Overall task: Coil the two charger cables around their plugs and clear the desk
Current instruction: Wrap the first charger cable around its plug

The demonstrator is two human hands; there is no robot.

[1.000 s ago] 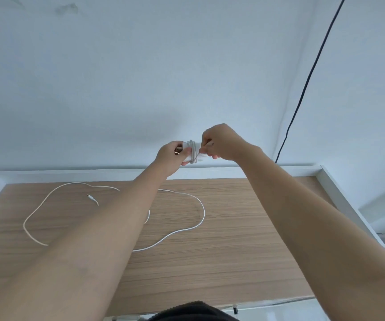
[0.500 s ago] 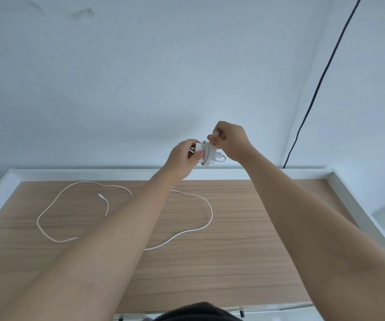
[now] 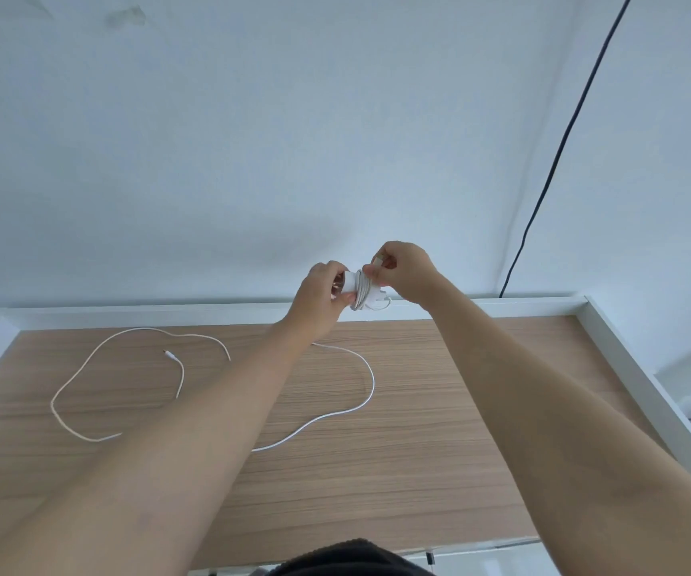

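- Up above the far edge of the surface (image 3: 439,430), both hands meet around a white plug (image 3: 352,286) with white cable turns (image 3: 362,291) wound about its middle.
- Left hand (image 3: 323,299): its grip is closed on the plug's left end, fingers curled over the body.
- Right hand (image 3: 404,270): its grip is pinched together on the cable's end piece (image 3: 377,259), just above and to the right of the wound turns; a small loop of cable (image 3: 385,303) sticks out below that pinch.
- Below and to the left of the two grips, a second white cable (image 3: 370,388) lies loose on the wood in wide open curves, partly hidden under the left forearm; its small connector tip (image 3: 168,354) rests inside the left loop.
- No container shows anywhere around the hands; nothing is held in one.
- Right of the grips, a black cord (image 3: 560,151) runs down the wall to the surface's white rim (image 3: 543,303).
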